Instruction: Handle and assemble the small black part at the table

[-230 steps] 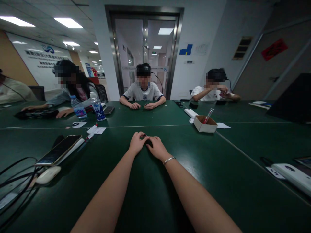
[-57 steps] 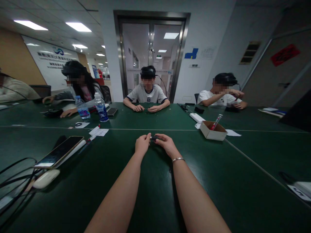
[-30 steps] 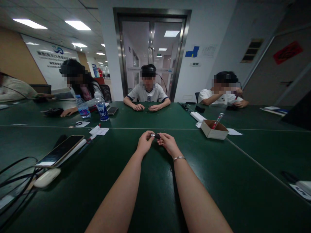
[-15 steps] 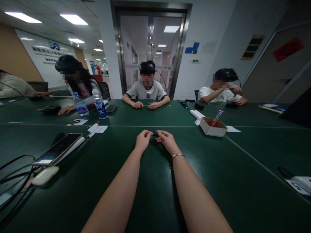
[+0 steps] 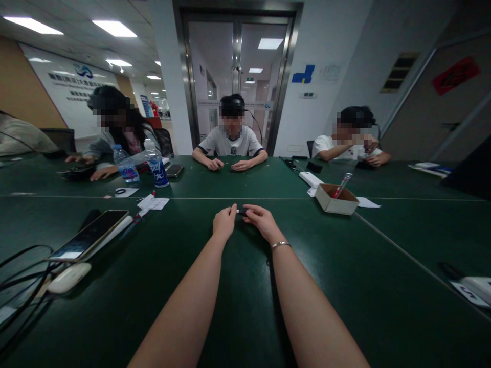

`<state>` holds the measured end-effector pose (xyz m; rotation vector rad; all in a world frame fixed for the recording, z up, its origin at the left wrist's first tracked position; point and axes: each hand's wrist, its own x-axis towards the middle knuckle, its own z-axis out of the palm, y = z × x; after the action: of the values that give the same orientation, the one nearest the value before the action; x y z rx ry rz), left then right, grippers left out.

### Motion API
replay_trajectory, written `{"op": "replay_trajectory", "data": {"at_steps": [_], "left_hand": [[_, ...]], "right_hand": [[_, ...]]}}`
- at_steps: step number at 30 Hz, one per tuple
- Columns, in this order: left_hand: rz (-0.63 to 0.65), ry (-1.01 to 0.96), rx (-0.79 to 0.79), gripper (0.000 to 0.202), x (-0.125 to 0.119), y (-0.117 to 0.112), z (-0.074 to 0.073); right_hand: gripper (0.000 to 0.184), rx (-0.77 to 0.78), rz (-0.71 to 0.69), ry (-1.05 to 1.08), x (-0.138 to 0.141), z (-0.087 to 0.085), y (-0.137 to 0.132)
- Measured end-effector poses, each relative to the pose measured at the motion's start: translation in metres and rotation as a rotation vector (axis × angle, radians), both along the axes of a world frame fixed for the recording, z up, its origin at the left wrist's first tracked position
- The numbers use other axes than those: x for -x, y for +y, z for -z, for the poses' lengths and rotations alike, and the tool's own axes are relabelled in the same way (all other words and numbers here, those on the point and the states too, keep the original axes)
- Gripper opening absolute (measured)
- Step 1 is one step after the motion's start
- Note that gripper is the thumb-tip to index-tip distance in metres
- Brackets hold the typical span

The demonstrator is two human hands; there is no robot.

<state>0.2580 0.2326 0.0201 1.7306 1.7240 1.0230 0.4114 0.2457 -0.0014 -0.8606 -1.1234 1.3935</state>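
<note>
Both my hands meet above the green table (image 5: 245, 286), straight ahead of me. Between them is a small black object with a short shiny end (image 5: 241, 211), too small to name for certain. My right hand (image 5: 261, 221), with a silver bracelet on its wrist, pinches the black part between thumb and fingers. From the other side my left hand (image 5: 224, 221) closes its thumb and fingertips on the shiny end. The fingers cover much of the object.
Right of my hands stands an open cardboard box (image 5: 337, 199) with a tube in it. To the left lie a phone (image 5: 90, 235), a white mouse-shaped case (image 5: 69, 277) and black cables. Two bottles (image 5: 156, 166) stand farther back. Several people (image 5: 232, 135) sit around the table.
My left fingers have shifted their grip slightly, and more of the shiny end shows between my hands. Across the table, a person's hand has lifted a little.
</note>
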Motion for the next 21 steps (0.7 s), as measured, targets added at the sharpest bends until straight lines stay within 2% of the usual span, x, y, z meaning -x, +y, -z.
{"op": "replay_trajectory", "data": {"at_steps": [6, 12, 18, 21], "left_hand": [[-0.033, -0.077, 0.073, 0.050, 0.003, -0.004, -0.006], [-0.016, -0.173, 0.010, 0.046, 0.003, 0.000, 0.002], [0.152, -0.256, -0.062, 0.029, 0.003, 0.014, 0.019], [0.229, -0.347, -0.131, 0.014, 0.003, 0.017, 0.022]], "right_hand": [[0.040, -0.049, -0.067, 0.024, 0.000, -0.001, -0.002], [0.037, -0.015, -0.046, 0.059, 0.001, -0.004, -0.004], [0.034, 0.024, 0.048, 0.113, 0.000, -0.003, -0.002], [0.034, 0.030, 0.080, 0.127, 0.000, -0.002, 0.000]]}}
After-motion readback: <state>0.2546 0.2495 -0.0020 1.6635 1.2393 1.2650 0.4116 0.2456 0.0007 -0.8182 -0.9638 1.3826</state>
